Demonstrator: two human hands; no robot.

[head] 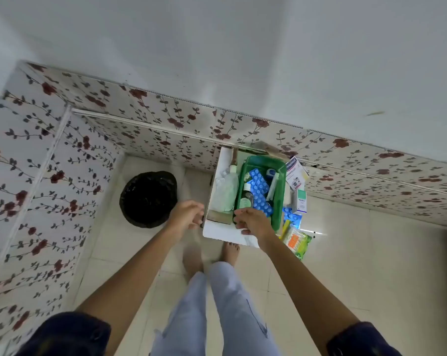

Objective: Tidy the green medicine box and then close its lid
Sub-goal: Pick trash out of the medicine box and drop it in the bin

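Hardly begun: the green medicine box [280,199] sits lidless and cluttered on the white shelf [223,236], packets [294,219] strewn beside it, left hand [185,215] and right hand [252,222] loosely curled, holding nothing

- The right hand [253,222] covers the near end of the green medicine box [280,181].
- Its lid cannot be made out.
- Print on the small cartons [298,173] beside the box is too small to read.
- Both sleeves [71,335] are cut off by the lower edge.
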